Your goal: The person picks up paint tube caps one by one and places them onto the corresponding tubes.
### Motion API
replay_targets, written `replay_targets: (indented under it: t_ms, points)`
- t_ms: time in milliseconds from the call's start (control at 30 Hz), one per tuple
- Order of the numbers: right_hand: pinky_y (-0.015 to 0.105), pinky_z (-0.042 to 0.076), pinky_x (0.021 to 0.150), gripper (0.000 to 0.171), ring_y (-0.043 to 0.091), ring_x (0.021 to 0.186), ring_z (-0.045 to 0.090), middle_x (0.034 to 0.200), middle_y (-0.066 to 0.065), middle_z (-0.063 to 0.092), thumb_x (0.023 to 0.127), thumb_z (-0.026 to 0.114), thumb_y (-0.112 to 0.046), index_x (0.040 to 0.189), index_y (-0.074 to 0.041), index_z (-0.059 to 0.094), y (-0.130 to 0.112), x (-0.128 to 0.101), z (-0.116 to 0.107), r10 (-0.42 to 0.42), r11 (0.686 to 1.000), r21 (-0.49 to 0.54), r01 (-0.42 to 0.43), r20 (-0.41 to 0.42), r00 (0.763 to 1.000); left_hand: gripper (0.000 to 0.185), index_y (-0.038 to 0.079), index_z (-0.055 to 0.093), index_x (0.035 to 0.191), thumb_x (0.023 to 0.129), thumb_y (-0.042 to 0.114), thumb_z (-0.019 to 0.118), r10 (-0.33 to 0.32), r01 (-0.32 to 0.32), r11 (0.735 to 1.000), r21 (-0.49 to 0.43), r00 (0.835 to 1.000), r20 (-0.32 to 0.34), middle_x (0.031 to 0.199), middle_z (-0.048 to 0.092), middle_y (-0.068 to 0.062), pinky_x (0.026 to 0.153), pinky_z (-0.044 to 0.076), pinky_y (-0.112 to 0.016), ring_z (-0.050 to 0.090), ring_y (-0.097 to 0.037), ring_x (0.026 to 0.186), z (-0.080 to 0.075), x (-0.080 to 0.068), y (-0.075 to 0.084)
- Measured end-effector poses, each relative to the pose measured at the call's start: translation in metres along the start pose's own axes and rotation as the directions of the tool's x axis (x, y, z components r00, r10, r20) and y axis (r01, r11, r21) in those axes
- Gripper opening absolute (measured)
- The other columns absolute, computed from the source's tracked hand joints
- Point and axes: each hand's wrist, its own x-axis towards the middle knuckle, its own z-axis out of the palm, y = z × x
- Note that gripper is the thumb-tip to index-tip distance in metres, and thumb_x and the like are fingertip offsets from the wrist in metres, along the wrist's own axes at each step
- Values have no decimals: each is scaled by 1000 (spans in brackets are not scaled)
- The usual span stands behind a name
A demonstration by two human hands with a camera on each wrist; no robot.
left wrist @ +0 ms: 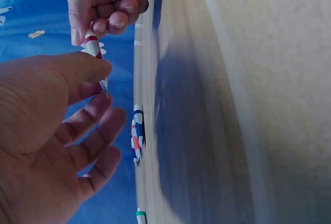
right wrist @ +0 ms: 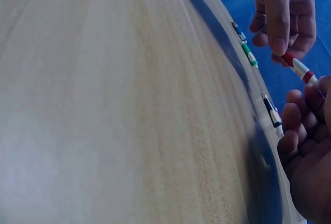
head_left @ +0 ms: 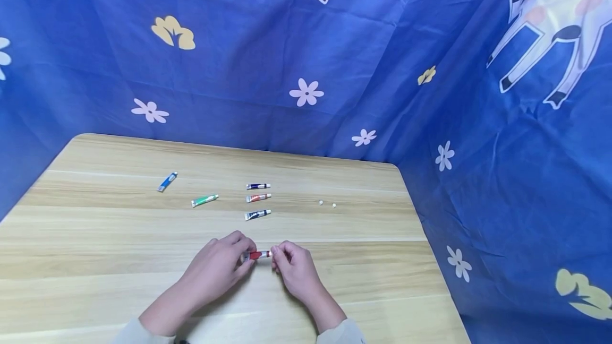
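Left hand (head_left: 221, 260) and right hand (head_left: 296, 269) pinch opposite ends of the red tube (head_left: 256, 255) between fingers; its lettering is unreadably small.

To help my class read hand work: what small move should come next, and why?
Probably twist the white cap of the red tube with the right hand, since it pinches that end while the left hand holds the other.

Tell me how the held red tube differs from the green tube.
The red tube is marked in red, the green tube in green. The left hand and right hand hold the red tube; the green tube lies on the table. In the head view, the red tube is partly covered, the green tube whole. Both are slim.
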Motion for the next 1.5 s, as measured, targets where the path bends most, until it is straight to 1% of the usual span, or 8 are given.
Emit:
replay_targets:
  t_ms: [167, 333, 533, 733, 1000, 1167, 1333, 1500]
  points:
    - [15, 49, 65, 28, 0, 66, 58, 82, 17, 76, 108, 67, -25, 92, -3, 74, 0, 2, -1, 36, 999, -1, -36, -23, 999, 17, 30, 73, 96, 88, 26, 88, 9, -9, 1000, 22, 1000, 28, 93, 67, 13, 73, 43, -29, 53, -1, 79, 3, 6, -2]
    - [16, 50, 69, 29, 4, 70, 61, 84, 18, 76, 108, 67, -27, 94, -3, 76, -2, 3, -2, 73, 997, 19, -72, -31, 997, 19, 29, 71, 93, 88, 26, 89, 20, -21, 999, 24, 998, 59, 86, 61, 13, 71, 39, -30, 50, -4, 77, 7, 16, -7]
    - [17, 50, 70, 30, 4, 71, 60, 86, 18, 76, 109, 66, -27, 93, -3, 75, -2, 6, -8, 72, 997, 11, -72, -27, 997, 19, 28, 70, 92, 88, 27, 89, 10, -12, 1000, 20, 995, 101, 84, 61, 12, 72, 43, -34, 51, -6, 76, 10, 28, -16]
    - [18, 52, 73, 23, 4, 75, 61, 90, 18, 75, 108, 66, -24, 99, -4, 75, -1, 14, -24, 71, 997, 9, -71, -39, 997, 19, 26, 70, 90, 88, 26, 89, 13, -17, 999, 34, 992, 124, 82, 61, 10, 72, 47, -38, 54, -9, 75, 8, 40, -23]
    - [19, 50, 75, 14, 6, 83, 57, 95, 13, 68, 106, 68, -16, 108, -3, 71, 1, 27, -54, 33, 999, 26, -30, -114, 993, 18, 24, 69, 88, 91, 25, 87, -10, 5, 999, 33, 989, 150, 81, 60, 8, 72, 45, -38, 52, -11, 74, 7, 44, -24]
    - [18, 50, 77, 10, 7, 84, 59, 95, 10, 67, 105, 69, -9, 111, -2, 70, 11, 34, -74, 44, 997, 64, -30, -217, 975, 19, 24, 69, 86, 90, 25, 87, -1, -5, 999, 37, 989, 147, 80, 61, 8, 72, 44, -37, 54, -11, 74, 8, 46, -24]
    - [17, 50, 77, 14, 7, 86, 59, 99, 7, 64, 103, 68, -3, 117, 2, 68, 23, 41, -93, 51, 993, 119, -14, -310, 949, 19, 23, 69, 87, 90, 25, 87, 6, -13, 999, 43, 988, 153, 80, 61, 8, 71, 43, -38, 55, -12, 75, 9, 47, -24]
    - [16, 49, 78, 17, 7, 87, 59, 102, 11, 66, 101, 67, 2, 117, 7, 66, 37, 49, -113, 54, 991, 134, -2, -382, 923, 19, 23, 69, 87, 90, 25, 87, 19, -27, 998, 51, 988, 152, 80, 62, 8, 72, 45, -39, 57, -12, 76, 11, 48, -24]
